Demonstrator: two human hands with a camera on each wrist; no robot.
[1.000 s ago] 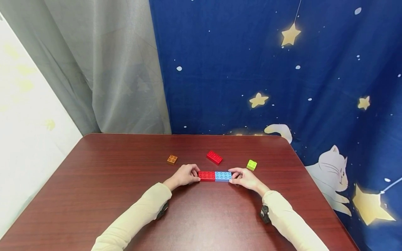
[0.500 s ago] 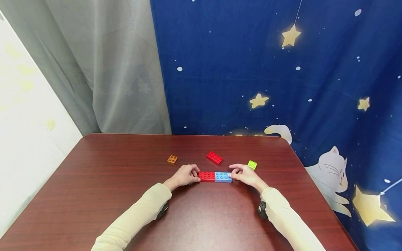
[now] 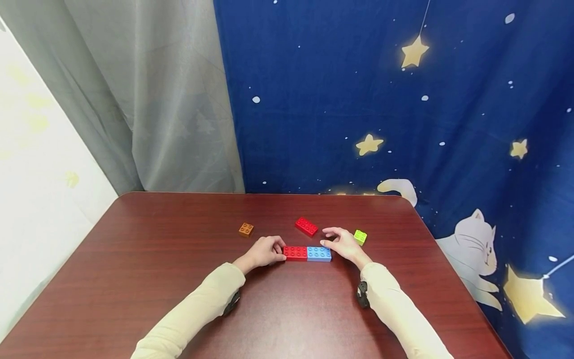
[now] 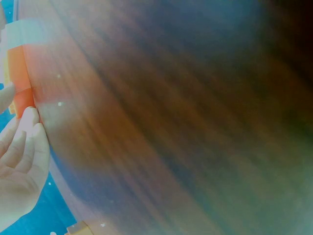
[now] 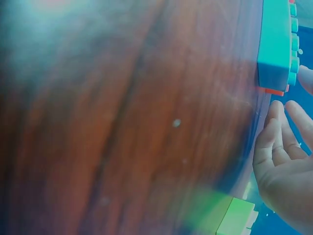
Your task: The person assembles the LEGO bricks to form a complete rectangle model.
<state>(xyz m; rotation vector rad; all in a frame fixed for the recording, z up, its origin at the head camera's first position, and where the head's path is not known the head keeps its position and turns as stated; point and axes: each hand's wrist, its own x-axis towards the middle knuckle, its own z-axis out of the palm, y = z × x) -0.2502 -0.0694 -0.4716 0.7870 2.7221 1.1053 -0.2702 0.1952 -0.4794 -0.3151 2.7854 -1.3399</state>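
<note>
Two toy building bricks lie end to end in front of me: a red brick [image 3: 295, 253] on the left and a light blue brick [image 3: 319, 254] on the right. My left hand [image 3: 264, 250] pinches the outer end of that red brick between thumb and fingers; in the left wrist view the brick [image 4: 20, 73] looks orange. My right hand [image 3: 344, 243] hovers over the blue brick's back right corner, thumb and fingers apart, holding nothing. The right wrist view shows its fingertips clear of the blue brick [image 5: 275, 46]. Behind the row lies a second red brick [image 3: 307, 226].
A small orange-brown brick [image 3: 246, 229] lies at the back left. Right of my right hand lies a lime green brick [image 3: 360, 237]. The dark wooden table [image 3: 179, 224] ends at a far edge, with curtains behind it.
My right hand has let go of the blue brick's right end and moved up and left, away from me. My left hand and all the bricks have stayed in place.
</note>
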